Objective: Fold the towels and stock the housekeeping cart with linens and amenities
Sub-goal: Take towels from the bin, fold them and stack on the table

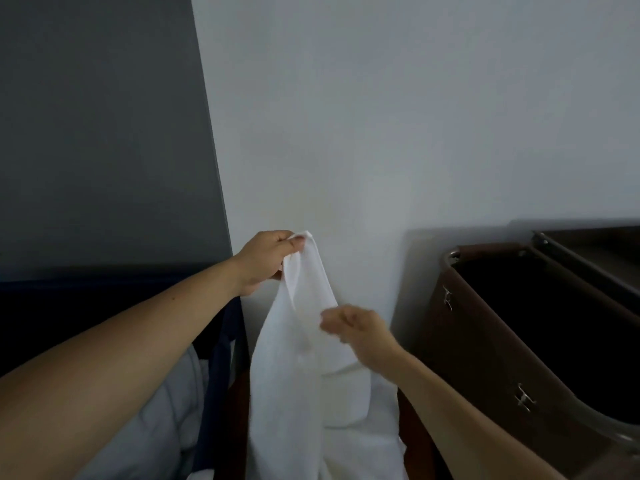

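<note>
A white towel [298, 344] hangs down in front of me, lifted by one corner. My left hand [266, 261] pinches that top corner between thumb and fingers, raised against the white wall. Lower and to the right, my right hand [356, 327] has its fingers curled at the towel's right edge; the hand is blurred, so its hold on the cloth is unclear. More white linen [349, 441] lies piled beneath the hanging towel.
A brown housekeeping cart bag [485, 341] with a metal rim and dark inside stands at the right, with a cart shelf [588, 247] behind it. A dark blue bin edge [225, 348] holding pale grey linen [166, 417] is at lower left. A dark grey panel fills the upper left.
</note>
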